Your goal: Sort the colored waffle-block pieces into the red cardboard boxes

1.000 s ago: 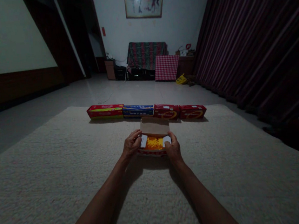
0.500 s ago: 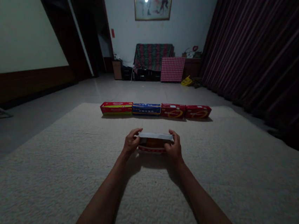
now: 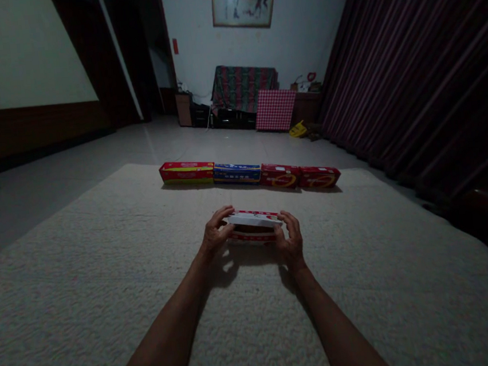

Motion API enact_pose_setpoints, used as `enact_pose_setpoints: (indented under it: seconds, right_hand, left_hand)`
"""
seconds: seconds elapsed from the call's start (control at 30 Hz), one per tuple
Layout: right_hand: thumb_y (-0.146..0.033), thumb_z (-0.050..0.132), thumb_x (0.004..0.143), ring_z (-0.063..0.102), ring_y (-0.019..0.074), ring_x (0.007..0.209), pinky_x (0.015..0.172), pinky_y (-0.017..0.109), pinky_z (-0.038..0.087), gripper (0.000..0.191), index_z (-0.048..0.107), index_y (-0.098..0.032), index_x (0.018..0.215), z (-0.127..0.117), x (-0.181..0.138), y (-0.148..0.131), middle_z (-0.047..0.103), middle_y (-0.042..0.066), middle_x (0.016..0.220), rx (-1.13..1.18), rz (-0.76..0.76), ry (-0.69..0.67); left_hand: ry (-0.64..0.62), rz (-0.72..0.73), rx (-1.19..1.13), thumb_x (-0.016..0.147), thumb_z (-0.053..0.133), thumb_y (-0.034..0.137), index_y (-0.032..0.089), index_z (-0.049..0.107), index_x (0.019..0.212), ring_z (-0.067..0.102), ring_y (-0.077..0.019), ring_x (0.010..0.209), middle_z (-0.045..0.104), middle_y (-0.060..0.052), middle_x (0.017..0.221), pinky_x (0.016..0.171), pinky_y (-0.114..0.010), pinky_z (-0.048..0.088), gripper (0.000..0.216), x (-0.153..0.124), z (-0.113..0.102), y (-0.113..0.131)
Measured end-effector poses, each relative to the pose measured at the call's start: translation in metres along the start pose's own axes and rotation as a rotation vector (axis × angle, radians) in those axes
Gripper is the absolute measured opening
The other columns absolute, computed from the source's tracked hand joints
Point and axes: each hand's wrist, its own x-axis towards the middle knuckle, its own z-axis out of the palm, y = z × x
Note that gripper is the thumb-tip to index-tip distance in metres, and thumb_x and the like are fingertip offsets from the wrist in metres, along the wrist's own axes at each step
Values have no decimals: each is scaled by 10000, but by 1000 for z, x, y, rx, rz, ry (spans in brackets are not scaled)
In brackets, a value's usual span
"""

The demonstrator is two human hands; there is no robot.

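Between my hands is a small red and white cardboard box (image 3: 254, 221), its white flap partly lowered over a dark opening that faces me. My left hand (image 3: 217, 231) grips the box's left end, thumb at the front and fingers over the top edge. At the right end my right hand (image 3: 290, 239) holds it the same way, thumb against the flap. What lies inside the box is too dark to make out. Beyond my hands stands a row of boxes: a red and yellow box (image 3: 186, 173), a blue box (image 3: 237, 174) and two dark red boxes (image 3: 280, 176).
A pale textured mat (image 3: 105, 265) lies under the boxes and my arms. Grey floor tiles (image 3: 145, 143) surround it. Dark curtains (image 3: 372, 78) hang at the right. By the far wall are a cloth-draped piece of furniture (image 3: 243, 88) and a pink checked panel (image 3: 275, 110).
The white flap has tilted down, and the box's red printed top edge now shows behind it. My right thumb has shifted up onto the flap. The whole view has moved slightly.
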Motion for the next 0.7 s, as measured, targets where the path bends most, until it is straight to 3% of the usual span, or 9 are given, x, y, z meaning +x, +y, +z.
enact_pose_setpoints:
  seconds: [0.17, 0.43, 0.6, 0.7]
  right_hand:
    - [-348, 501, 939, 562, 257, 1244, 1095, 499, 446, 272, 631, -217, 1139, 5, -3, 0, 614, 126, 1256, 25, 4, 8]
    - [-315, 531, 937, 583, 257, 1202, 1043, 506, 485, 248, 642, -212, 1134, 7, -4, 6, 632, 118, 1218, 29, -61, 34]
    - [-283, 539, 945, 582, 253, 1204, 1052, 501, 481, 223, 647, -207, 1125, 6, -5, 4, 628, 121, 1220, 16, -106, 41]
    - [-278, 540, 944, 583, 253, 1200, 1054, 504, 477, 209, 648, -211, 1109, 5, -5, 3, 626, 118, 1216, 0, -117, 32]
  left_hand:
    - [41, 68, 75, 801, 635, 276, 220, 740, 1138, 590, -277, 1272, 661, -119, 1349, 883, -339, 546, 357, -5, 2, -3]
    - [116, 158, 112, 877, 626, 305, 235, 748, 1092, 644, -256, 1199, 708, -102, 1271, 824, -347, 584, 258, -4, 10, -21]
    - [125, 198, 86, 895, 623, 263, 247, 735, 1131, 626, -240, 1234, 708, -86, 1274, 974, -393, 549, 262, -7, 12, -26]
    - [113, 185, 65, 886, 625, 256, 238, 746, 1094, 623, -251, 1236, 696, -101, 1288, 877, -361, 578, 241, -8, 11, -29]
